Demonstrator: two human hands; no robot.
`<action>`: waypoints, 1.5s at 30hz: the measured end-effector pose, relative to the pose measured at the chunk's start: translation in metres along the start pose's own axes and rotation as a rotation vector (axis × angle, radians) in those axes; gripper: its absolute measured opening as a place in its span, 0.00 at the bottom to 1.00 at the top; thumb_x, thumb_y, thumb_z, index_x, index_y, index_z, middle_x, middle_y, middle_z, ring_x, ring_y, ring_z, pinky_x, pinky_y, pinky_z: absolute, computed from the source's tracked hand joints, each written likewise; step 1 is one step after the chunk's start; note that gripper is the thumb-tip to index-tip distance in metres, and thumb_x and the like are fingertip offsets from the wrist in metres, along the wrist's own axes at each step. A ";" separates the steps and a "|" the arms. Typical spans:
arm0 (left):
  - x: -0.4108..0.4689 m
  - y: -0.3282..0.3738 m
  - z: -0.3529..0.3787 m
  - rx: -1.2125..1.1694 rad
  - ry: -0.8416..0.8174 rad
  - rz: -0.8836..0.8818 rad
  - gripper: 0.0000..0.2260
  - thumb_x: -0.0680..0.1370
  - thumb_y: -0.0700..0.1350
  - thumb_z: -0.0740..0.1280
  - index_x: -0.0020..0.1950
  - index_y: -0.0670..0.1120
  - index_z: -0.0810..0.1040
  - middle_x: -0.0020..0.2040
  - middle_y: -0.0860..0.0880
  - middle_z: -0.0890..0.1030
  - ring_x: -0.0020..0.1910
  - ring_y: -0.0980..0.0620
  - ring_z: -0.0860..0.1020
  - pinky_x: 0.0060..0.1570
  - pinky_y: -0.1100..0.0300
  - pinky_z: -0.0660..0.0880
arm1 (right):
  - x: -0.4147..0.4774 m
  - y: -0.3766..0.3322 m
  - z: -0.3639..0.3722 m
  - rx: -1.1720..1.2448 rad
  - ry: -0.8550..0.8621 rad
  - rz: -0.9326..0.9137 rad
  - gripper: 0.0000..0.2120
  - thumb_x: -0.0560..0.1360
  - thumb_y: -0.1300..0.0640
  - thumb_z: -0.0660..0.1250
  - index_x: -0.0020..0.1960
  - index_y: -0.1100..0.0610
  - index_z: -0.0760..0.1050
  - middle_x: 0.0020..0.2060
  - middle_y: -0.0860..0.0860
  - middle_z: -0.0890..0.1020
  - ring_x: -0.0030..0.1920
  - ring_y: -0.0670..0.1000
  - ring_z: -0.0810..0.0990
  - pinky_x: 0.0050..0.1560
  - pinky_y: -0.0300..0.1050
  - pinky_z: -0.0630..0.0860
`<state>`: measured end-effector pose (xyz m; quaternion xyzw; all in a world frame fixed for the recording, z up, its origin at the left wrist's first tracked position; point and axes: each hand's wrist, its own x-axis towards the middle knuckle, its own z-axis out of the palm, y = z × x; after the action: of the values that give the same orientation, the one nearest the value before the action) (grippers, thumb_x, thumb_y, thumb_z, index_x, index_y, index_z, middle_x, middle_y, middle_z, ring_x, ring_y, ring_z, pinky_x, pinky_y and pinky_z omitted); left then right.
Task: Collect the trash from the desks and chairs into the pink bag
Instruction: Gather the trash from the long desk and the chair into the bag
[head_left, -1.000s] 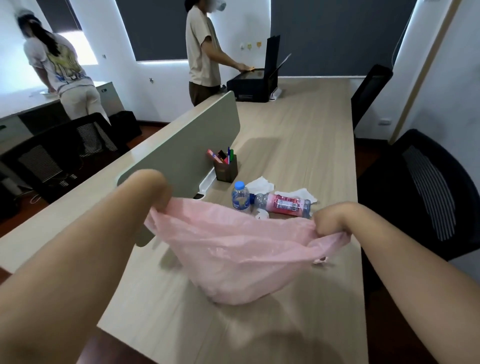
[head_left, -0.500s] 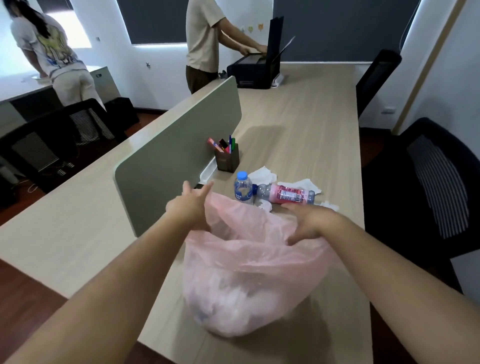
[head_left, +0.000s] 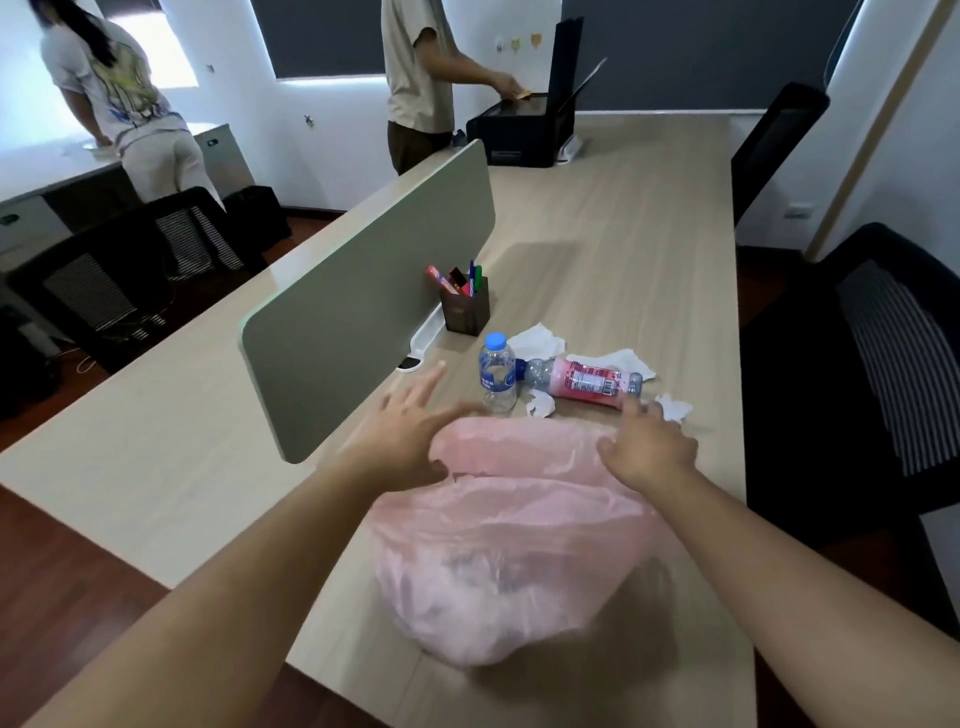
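Head camera: I look down on a light wood desk (head_left: 623, 234) where the pink bag (head_left: 519, 545) sits slumped and partly filled near the front edge, its mouth gathered loosely on top. My left hand (head_left: 410, 436) hovers at the bag's left rim with fingers spread straight, released and gripping nothing. My right hand (head_left: 649, 447) lies over the bag's right rim, fingers loosely bent and holding nothing, one fingertip close to the pink-labelled bottle (head_left: 582, 382) lying on its side. Just left of it a clear bottle (head_left: 497, 374) with a blue cap stands upright. Crumpled tissues (head_left: 537, 338) lie around both bottles. Behind them a pen holder (head_left: 465, 309) stands against the grey-green divider (head_left: 363, 301); a black chair (head_left: 883, 364) sits to the right
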<state>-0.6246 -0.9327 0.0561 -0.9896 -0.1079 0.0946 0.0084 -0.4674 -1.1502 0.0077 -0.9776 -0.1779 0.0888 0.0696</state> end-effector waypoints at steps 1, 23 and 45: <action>0.006 0.009 0.000 -0.011 0.026 0.059 0.28 0.72 0.50 0.69 0.69 0.66 0.63 0.79 0.47 0.42 0.78 0.44 0.47 0.73 0.39 0.52 | -0.003 -0.006 -0.004 0.009 0.056 -0.096 0.27 0.75 0.47 0.61 0.70 0.53 0.60 0.66 0.54 0.69 0.65 0.58 0.70 0.60 0.53 0.69; 0.002 0.013 0.011 0.380 -0.393 -0.208 0.46 0.75 0.52 0.68 0.75 0.60 0.32 0.76 0.47 0.28 0.77 0.38 0.50 0.63 0.32 0.64 | -0.024 -0.029 -0.021 -0.002 -0.433 -0.414 0.45 0.72 0.46 0.69 0.78 0.50 0.44 0.78 0.50 0.48 0.75 0.52 0.58 0.72 0.45 0.60; 0.156 -0.034 -0.033 -0.264 0.086 -0.004 0.25 0.73 0.48 0.69 0.69 0.53 0.67 0.69 0.49 0.66 0.60 0.48 0.74 0.58 0.53 0.74 | 0.128 -0.021 -0.049 0.323 -0.095 -0.142 0.16 0.74 0.61 0.68 0.62 0.54 0.76 0.61 0.52 0.78 0.58 0.52 0.78 0.56 0.41 0.72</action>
<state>-0.4757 -0.8659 0.0613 -0.9850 -0.1210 0.0369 -0.1171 -0.3468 -1.0895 0.0399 -0.9333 -0.2332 0.1569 0.2236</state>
